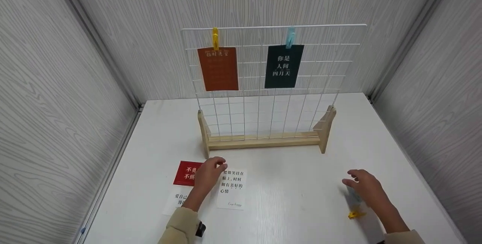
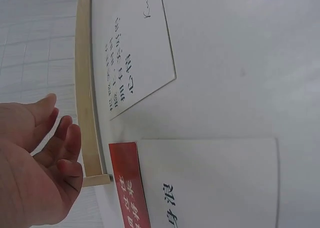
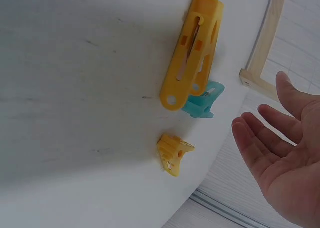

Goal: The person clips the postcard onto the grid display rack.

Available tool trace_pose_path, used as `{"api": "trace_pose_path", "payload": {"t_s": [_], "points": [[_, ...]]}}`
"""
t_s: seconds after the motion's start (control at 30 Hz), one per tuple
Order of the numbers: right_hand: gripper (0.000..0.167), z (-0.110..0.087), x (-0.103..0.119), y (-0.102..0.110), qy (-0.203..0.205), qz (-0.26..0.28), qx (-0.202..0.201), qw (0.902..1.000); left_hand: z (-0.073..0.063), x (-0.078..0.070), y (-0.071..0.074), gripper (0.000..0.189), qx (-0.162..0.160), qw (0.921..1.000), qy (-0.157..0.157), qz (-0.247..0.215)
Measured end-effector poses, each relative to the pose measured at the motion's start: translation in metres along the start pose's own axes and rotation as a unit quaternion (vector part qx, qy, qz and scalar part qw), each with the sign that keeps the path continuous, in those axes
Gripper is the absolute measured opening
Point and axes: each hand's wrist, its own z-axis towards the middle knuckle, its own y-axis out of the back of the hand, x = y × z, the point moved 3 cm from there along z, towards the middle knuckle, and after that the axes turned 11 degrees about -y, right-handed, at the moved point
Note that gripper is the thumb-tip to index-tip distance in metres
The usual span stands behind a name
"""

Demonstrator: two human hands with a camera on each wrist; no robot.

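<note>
Fingers loose and empty, my right hand (image 1: 369,191) hovers just on the far side of yellow plastic clips (image 1: 353,215) on the white table (image 1: 290,206), at right; my left hand (image 1: 205,176), likewise, hangs just left of a white rectangular paper card (image 1: 231,199).

A small booth (image 1: 37,131); wood-grain panels (image 1: 128,29) enclose a white tabletop (image 1: 286,191).

A creased beige left sleeve (image 1: 179,224) with a small black device (image 1: 201,229) beside its cuff and a matching right sleeve (image 1: 403,237) dress a person whose left hand (image 1: 207,175) and right hand (image 1: 366,188) are bare.
</note>
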Motion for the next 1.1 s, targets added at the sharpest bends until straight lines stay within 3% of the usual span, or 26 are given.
{"api": "trace_pose_path", "payload": {"t_s": [0.13, 0.43, 0.73, 0.93, 1.1], "points": [[0.056, 0.003, -0.004, -0.002, -0.025, -0.023, 0.024, 0.9991, 0.002, 0.006, 0.0, 0.023, 0.014, 0.9999, 0.009, 0.004], [0.047, 0.004, -0.011, -0.006, -0.04, -0.035, 0.048, 0.9974, 0.004, 0.017, -0.006, 0.026, 0.032, 0.999, 0.026, 0.019], [0.041, 0.004, -0.009, -0.012, -0.038, -0.072, 0.037, 0.996, 0.003, 0.016, -0.011, 0.026, 0.039, 0.9974, 0.005, 0.059], [0.037, 0.004, -0.01, -0.014, -0.015, -0.077, 0.013, 0.9968, 0.004, 0.016, -0.012, 0.03, 0.04, 0.9964, -0.001, 0.074], [0.038, 0.004, -0.012, -0.015, -0.024, -0.076, 0.027, 0.9965, 0.005, 0.016, -0.015, 0.032, 0.047, 0.9965, 0.001, 0.069]]}}
